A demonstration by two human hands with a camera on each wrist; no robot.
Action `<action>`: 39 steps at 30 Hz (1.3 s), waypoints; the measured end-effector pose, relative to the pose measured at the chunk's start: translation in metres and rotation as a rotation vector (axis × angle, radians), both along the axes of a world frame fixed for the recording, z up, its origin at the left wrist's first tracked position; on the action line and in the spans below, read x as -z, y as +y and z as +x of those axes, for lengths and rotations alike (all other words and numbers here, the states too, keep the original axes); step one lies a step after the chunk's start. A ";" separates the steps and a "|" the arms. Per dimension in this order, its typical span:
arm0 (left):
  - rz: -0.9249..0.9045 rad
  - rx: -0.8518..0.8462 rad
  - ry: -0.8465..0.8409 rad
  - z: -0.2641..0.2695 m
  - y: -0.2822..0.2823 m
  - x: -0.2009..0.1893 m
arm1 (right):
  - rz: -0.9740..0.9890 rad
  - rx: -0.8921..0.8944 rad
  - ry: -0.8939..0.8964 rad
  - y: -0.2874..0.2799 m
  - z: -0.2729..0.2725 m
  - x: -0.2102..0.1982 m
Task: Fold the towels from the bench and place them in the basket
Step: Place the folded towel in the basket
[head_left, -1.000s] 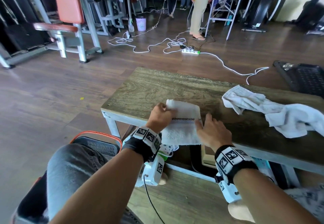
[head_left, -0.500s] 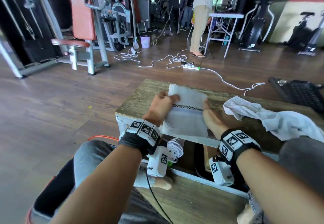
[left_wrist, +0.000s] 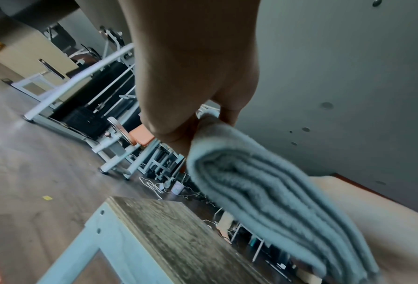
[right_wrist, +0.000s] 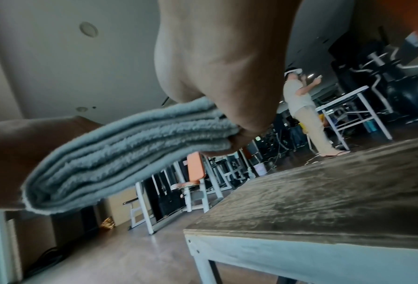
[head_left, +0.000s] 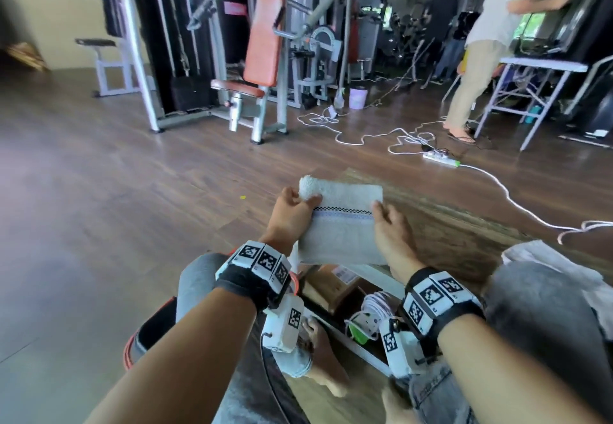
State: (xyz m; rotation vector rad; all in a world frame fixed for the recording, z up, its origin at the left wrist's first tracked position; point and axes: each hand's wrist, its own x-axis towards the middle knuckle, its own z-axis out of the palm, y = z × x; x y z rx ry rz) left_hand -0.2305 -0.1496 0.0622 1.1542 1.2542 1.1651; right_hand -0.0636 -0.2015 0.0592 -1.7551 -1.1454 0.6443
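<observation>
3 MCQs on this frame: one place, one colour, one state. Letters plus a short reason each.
1. Where is the folded towel?
A. lifted above the bench
B. on the floor
C. in the basket

2. What colour is the gym machine's pad?
A. blue
B. orange
C. green

3. How is the towel held?
A. left hand only
B. right hand only
C. both hands

Answers:
1 A: the wrist views show a gap under it.
2 B: the back pad is orange.
3 C: each hand grips one side.

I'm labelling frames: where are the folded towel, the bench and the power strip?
folded towel (head_left: pixel 341 228), head view, top face below the checked band.
bench (right_wrist: pixel 324 201), right wrist view, wooden top.
power strip (head_left: pixel 440 157), head view, white body.
</observation>
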 end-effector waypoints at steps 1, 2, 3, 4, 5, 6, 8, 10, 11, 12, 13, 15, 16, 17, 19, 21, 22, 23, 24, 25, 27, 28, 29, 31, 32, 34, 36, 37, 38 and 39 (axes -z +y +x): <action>0.017 -0.040 0.015 -0.007 -0.001 0.003 | 0.007 -0.018 -0.022 0.007 -0.006 0.005; 0.032 -0.074 0.028 -0.014 -0.003 0.006 | 0.008 -0.033 -0.040 0.014 -0.013 0.008; 0.046 -0.108 0.042 -0.022 -0.005 0.010 | 0.010 -0.051 -0.053 0.021 -0.021 0.013; 0.049 -0.142 0.054 -0.030 -0.008 0.013 | 0.006 -0.072 -0.059 0.026 -0.032 0.015; 0.047 -0.181 0.059 -0.039 -0.010 0.016 | 0.006 -0.095 -0.059 0.031 -0.043 0.018; 0.032 -0.220 0.067 -0.049 -0.012 0.016 | 0.006 -0.118 -0.057 0.036 -0.055 0.021; 0.001 -0.294 0.094 -0.071 -0.015 0.013 | 0.002 -0.176 -0.041 0.044 -0.081 0.027; -0.033 -0.359 0.144 -0.094 -0.015 0.010 | 0.002 -0.237 -0.023 0.053 -0.106 0.034; -0.049 -0.394 0.178 -0.105 -0.015 0.009 | -0.007 -0.268 -0.017 0.058 -0.118 0.038; -0.073 -0.415 0.219 -0.114 -0.014 0.009 | -0.028 -0.296 -0.012 0.062 -0.128 0.041; -0.092 -0.429 0.260 -0.123 -0.013 0.009 | -0.045 -0.325 -0.006 0.067 -0.137 0.045; -0.152 -0.450 0.295 -0.133 -0.013 0.008 | -0.104 -0.368 0.004 0.077 -0.152 0.052; -0.180 -0.455 0.322 -0.137 -0.010 0.011 | -0.151 -0.386 0.020 0.080 -0.156 0.057; -0.199 -0.462 0.350 -0.142 -0.008 0.015 | -0.197 -0.407 0.039 0.084 -0.160 0.063; -0.265 -0.460 0.390 -0.149 -0.004 0.032 | -0.289 -0.444 0.051 0.090 -0.166 0.076; -0.336 -0.444 0.427 -0.155 -0.006 0.052 | -0.365 -0.455 0.064 0.095 -0.170 0.094; -0.380 -0.444 0.425 -0.158 -0.008 0.065 | -0.398 -0.476 0.062 0.097 -0.173 0.103; -0.419 -0.449 0.410 -0.163 -0.010 0.078 | -0.433 -0.514 0.048 0.097 -0.177 0.112; -0.448 -0.452 0.388 -0.166 -0.014 0.090 | -0.479 -0.552 0.031 0.097 -0.180 0.120; -0.471 -0.449 0.371 -0.170 -0.019 0.103 | -0.521 -0.582 0.015 0.097 -0.183 0.130; -0.526 -0.423 0.354 -0.177 -0.028 0.127 | -0.555 -0.632 -0.079 0.095 -0.192 0.151; -0.566 -0.394 0.347 -0.181 -0.031 0.140 | -0.566 -0.655 -0.139 0.094 -0.195 0.161; -0.601 -0.368 0.332 -0.185 -0.033 0.154 | -0.575 -0.679 -0.188 0.096 -0.198 0.173; -0.674 -0.335 0.272 -0.191 -0.032 0.183 | -0.588 -0.736 -0.262 0.104 -0.200 0.193; -0.706 -0.321 0.241 -0.193 -0.029 0.197 | -0.606 -0.763 -0.291 0.110 -0.202 0.204; -0.733 -0.287 0.209 -0.194 -0.019 0.223 | -0.648 -0.779 -0.342 0.125 -0.202 0.219; -0.743 -0.263 0.206 -0.191 -0.004 0.248 | -0.688 -0.791 -0.384 0.140 -0.202 0.233; -0.744 -0.258 0.205 -0.188 0.004 0.260 | -0.702 -0.797 -0.401 0.148 -0.202 0.239; -0.746 -0.253 0.210 -0.185 0.012 0.271 | -0.715 -0.796 -0.417 0.157 -0.202 0.247; -0.747 -0.248 0.219 -0.180 0.020 0.283 | -0.725 -0.792 -0.422 0.165 -0.201 0.254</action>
